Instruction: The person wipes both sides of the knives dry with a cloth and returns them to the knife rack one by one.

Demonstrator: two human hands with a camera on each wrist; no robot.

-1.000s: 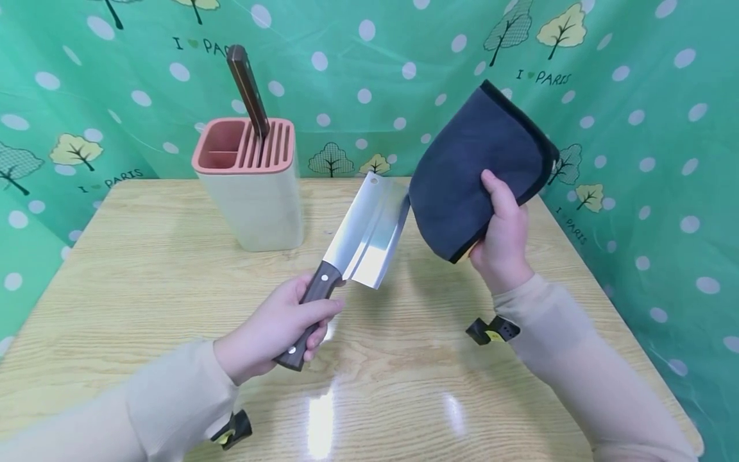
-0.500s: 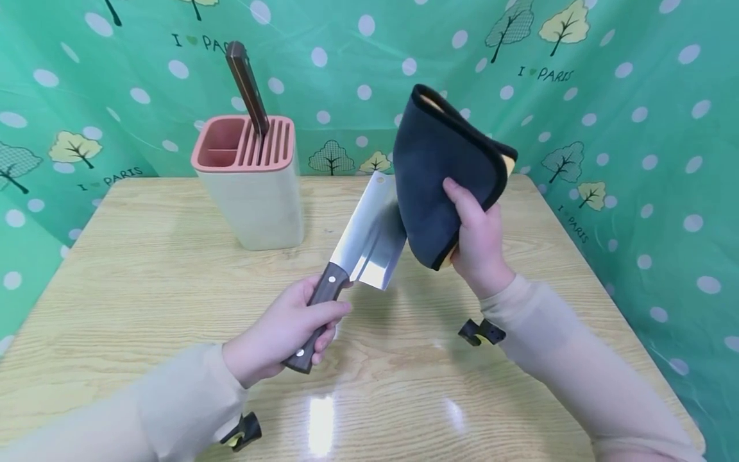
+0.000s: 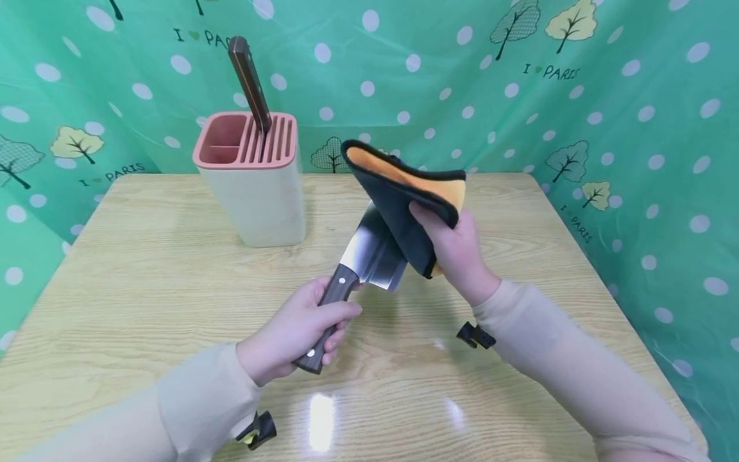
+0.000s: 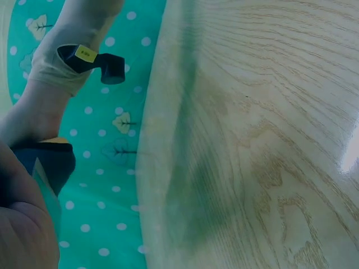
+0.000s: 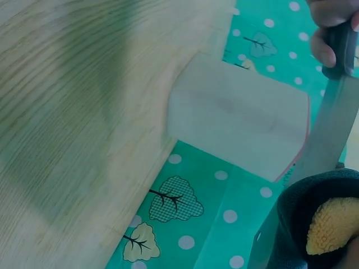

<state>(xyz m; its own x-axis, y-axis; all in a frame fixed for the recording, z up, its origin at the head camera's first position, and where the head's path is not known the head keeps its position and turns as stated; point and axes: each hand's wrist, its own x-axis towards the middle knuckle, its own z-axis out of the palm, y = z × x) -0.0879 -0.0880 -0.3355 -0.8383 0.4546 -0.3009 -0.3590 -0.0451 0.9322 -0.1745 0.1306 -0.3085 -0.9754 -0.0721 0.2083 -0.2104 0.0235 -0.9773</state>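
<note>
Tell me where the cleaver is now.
In the head view, the cleaver is near the middle, gripped by the left hand, its blade partly hidden by the dark cloth.

Cloth (image 3: 398,215) on cleaver (image 3: 362,247), holder (image 3: 260,205) behind left

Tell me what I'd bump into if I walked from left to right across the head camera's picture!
Going by the middle of each thing: the white and pink knife holder → the left hand → the big knife → the dark cloth → the right hand.
</note>
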